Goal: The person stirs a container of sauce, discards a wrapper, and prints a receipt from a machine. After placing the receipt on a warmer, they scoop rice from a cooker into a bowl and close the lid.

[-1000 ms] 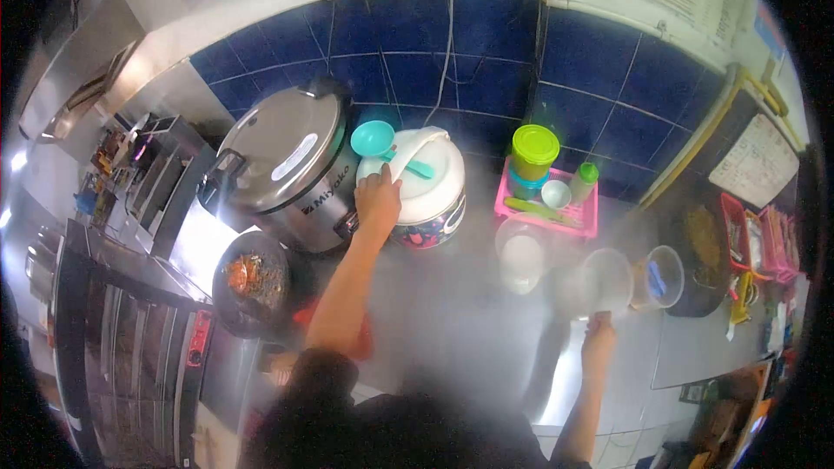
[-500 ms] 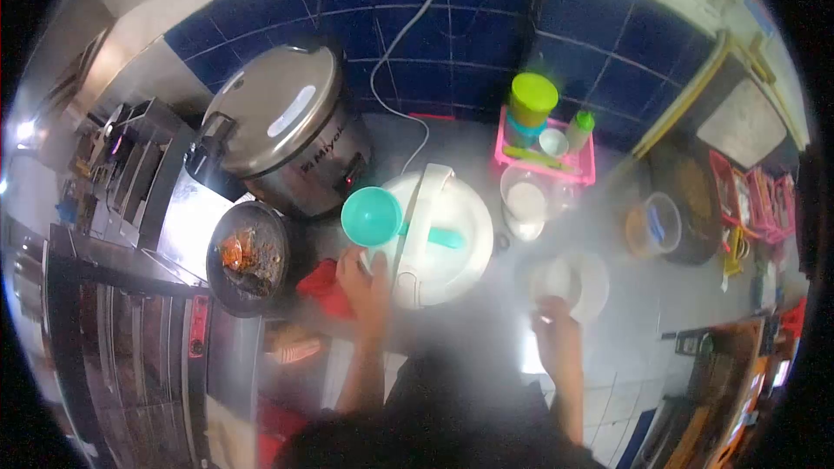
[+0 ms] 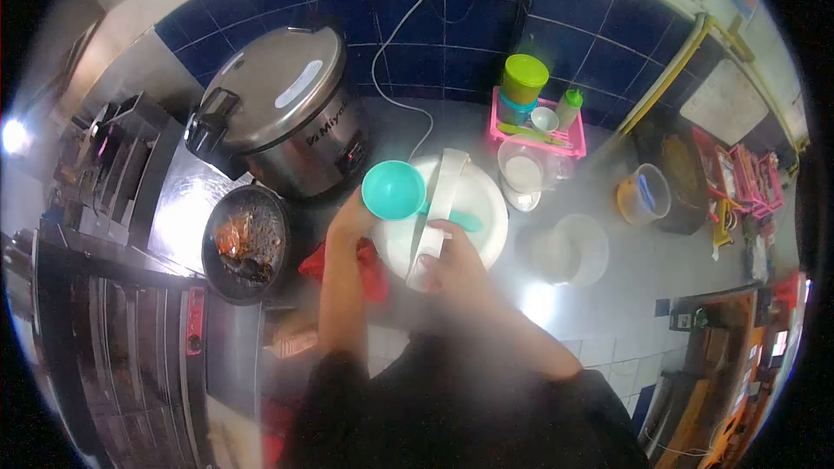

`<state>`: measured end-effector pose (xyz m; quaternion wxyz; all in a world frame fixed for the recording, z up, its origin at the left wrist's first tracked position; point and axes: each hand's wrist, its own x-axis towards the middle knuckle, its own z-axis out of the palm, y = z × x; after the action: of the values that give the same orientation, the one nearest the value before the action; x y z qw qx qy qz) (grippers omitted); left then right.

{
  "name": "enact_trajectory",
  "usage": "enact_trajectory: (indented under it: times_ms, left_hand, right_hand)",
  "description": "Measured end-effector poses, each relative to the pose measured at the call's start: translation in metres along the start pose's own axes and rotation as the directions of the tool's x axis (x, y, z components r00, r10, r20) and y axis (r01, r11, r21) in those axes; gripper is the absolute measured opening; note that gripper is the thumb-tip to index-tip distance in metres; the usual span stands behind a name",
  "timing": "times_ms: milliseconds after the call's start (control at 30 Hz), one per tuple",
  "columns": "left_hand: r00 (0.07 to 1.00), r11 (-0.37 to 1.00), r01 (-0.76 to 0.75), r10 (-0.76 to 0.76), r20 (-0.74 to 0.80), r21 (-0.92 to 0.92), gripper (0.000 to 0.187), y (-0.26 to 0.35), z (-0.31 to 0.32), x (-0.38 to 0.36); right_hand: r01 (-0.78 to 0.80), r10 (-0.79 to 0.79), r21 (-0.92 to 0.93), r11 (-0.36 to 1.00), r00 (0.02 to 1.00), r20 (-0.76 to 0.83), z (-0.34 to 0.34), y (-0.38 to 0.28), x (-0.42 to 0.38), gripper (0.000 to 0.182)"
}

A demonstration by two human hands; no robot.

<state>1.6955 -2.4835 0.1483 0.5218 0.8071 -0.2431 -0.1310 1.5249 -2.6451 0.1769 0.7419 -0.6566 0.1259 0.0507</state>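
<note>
A round white lidded appliance (image 3: pixel 486 200), perhaps a rice cooker, stands on the counter in front of me. Its white carrying handle (image 3: pixel 446 184) arches over the lid. A turquoise scoop (image 3: pixel 394 190) lies across the lid, its long handle passing beneath the arch. My right hand (image 3: pixel 456 267) grips the near end of the carrying handle, thumb and fingers around it. At the left side of the appliance is my left hand (image 3: pixel 351 215), its fingers hidden behind the scoop's cup. Below that hand lies a red cloth (image 3: pixel 372 274).
A large steel rice cooker (image 3: pixel 287 113) and a dark pan with food remains (image 3: pixel 248 243) stand left. Behind right is a pink basket (image 3: pixel 556 146) with containers. A clear tub (image 3: pixel 582 250) and another tub (image 3: pixel 643 194) sit right. Steam blurs parts.
My right hand has left the clear tub and moved left onto the white carrying handle. My left hand has shifted up along the appliance's left side, with its fingers now behind the scoop.
</note>
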Motion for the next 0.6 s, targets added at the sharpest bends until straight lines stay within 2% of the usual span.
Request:
enact_trajectory:
  times_ms: [67,100,167,200,267,333,367,400,467,533,567,600]
  left_hand:
    - [0.994,0.969,0.106,-0.100,0.035,-0.225,0.036,0.013,-0.001,0.002]
    - [0.995,0.968,0.101,-0.096,0.034,-0.229,0.036,-0.002,0.000,0.005]
    - [1.000,0.893,-0.022,0.028,0.007,-0.449,0.034,-0.058,0.004,0.010]
    - [1.000,0.891,-0.019,0.028,0.013,-0.454,0.034,-0.084,0.002,0.009]
    - [0.990,0.924,-0.050,-0.005,-0.143,-0.380,0.034,-0.123,-0.009,0.000]
    - [0.936,0.826,-0.139,-0.070,-0.345,-0.546,0.035,-0.099,-0.028,-0.031]
    - [0.929,0.504,-0.276,-0.077,-0.362,-0.818,0.035,-0.092,-0.038,-0.048]
    - [0.923,0.083,-0.365,-0.095,-0.372,-0.927,0.036,-0.090,-0.048,-0.065]
    - [0.858,0.194,-0.451,-0.176,-0.483,-0.871,0.038,-0.099,-0.066,-0.100]
    - [0.835,0.180,-0.487,-0.191,-0.516,-0.855,0.038,-0.098,-0.074,-0.130]
    - [0.813,0.172,-0.516,-0.209,-0.543,-0.839,0.037,-0.095,-0.078,-0.146]
    - [0.816,0.179,-0.507,-0.215,-0.536,-0.843,0.037,-0.091,-0.078,-0.158]
  right_hand:
    - [0.010,-0.009,0.042,0.999,1.000,-0.012,0.002,0.005,0.003,0.049]
    - [0.012,-0.012,0.037,0.999,1.000,-0.014,0.003,0.004,0.003,0.049]
    - [0.026,-0.024,0.027,0.999,0.998,-0.056,0.005,0.005,0.002,0.045]
    - [0.022,-0.020,0.026,0.999,0.998,-0.063,0.005,0.004,0.001,0.045]
    - [-0.016,0.016,0.036,0.999,1.000,-0.023,0.003,0.000,-0.001,0.045]
    - [0.012,-0.013,-0.034,0.999,1.000,-0.026,0.002,-0.005,-0.007,0.042]
    - [0.044,-0.046,-0.107,0.993,0.999,-0.018,0.001,-0.007,-0.007,0.039]
    - [0.045,-0.048,-0.109,0.993,0.999,-0.021,-0.001,-0.007,-0.005,0.039]
    - [0.144,-0.151,-0.229,0.963,0.988,-0.015,-0.006,-0.006,0.000,0.038]
    - [0.362,-0.347,-0.330,0.872,0.932,0.106,-0.023,-0.040,0.007,0.042]
    - [0.178,-0.159,-0.232,0.956,0.982,0.099,-0.029,-0.074,0.010,0.044]
    - [-0.021,0.035,-0.128,0.992,0.993,0.111,-0.036,-0.112,0.016,0.046]
